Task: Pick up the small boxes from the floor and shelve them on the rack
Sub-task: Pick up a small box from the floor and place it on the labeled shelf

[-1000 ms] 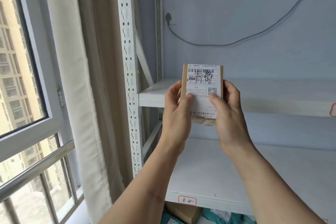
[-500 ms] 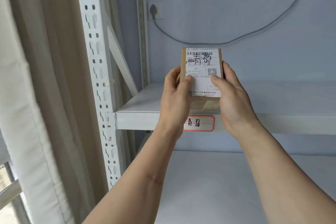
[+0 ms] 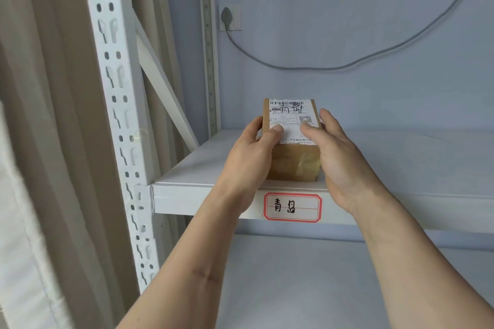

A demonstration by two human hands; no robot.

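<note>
The small box (image 3: pixel 291 141) sits on the white rack shelf (image 3: pixel 401 163) near its front edge, clasped between the left hand (image 3: pixel 250 157) and the right hand (image 3: pixel 338 157). Just below the hands a red-bordered label (image 3: pixel 292 207) sticks to the shelf lip. Beyond them, a grey cable (image 3: pixel 347 61) droops from a wall socket (image 3: pixel 230 17); a beige curtain (image 3: pixel 53 115) hangs left of the left hand.

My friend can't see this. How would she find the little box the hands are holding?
Find the white metal rack beside the beige curtain, then its upper white shelf. Near the shelf's front edge, right above a red-bordered label sticker, sits the small brown cardboard box. It's the only box there, topped by a white shipping label with black handwriting, between the left hand and right hand.
</note>
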